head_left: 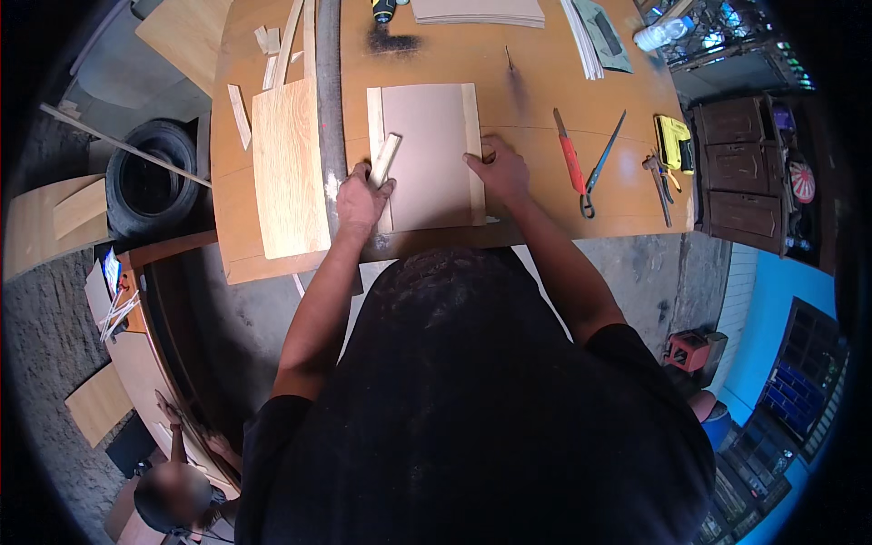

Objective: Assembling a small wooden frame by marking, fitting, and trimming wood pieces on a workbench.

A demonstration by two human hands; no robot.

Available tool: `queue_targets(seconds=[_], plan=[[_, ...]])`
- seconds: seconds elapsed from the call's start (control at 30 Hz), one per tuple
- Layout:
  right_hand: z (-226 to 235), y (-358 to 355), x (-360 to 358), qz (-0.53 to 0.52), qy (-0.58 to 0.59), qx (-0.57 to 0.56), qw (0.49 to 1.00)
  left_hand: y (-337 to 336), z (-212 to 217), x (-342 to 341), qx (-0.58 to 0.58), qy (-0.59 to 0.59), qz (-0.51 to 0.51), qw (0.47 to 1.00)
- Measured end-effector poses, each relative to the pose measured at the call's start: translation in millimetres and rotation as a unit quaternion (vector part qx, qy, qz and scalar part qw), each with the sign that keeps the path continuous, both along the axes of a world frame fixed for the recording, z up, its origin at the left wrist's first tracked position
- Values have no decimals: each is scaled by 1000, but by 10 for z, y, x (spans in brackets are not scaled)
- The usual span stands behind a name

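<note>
A flat brown board (425,154) with pale edge strips lies on the orange-brown counter (545,82), close to its near edge, where both arms can reach it. A short pale wood block (385,159) is clamped in the left hand (361,198) and laid against the board's left strip, seemingly for rubbing along it. The right hand (501,171) is pressed flat, fingers spread, on the board's right strip, apparently to keep the board steady. A red-handled saw (570,159) is left well apart to the right.
</note>
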State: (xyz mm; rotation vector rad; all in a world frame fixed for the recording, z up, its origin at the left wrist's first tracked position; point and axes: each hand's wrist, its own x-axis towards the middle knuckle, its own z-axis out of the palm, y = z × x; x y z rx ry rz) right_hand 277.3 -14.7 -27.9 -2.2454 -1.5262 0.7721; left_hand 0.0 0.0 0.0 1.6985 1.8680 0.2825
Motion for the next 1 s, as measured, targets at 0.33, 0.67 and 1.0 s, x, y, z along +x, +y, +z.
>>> queue_targets(seconds=[0.33,0.67,1.0], plan=[[17,-48,-64,-2,-2,14,1000,-42,11,-5,-1,-6,6,1000],[-68,-79,-96,-2,-38,57,998,-44,12,17,10,14,-5,1000],[56,-85,-69,-7,36,29,999,-81,55,-71,44,-31,14,998]])
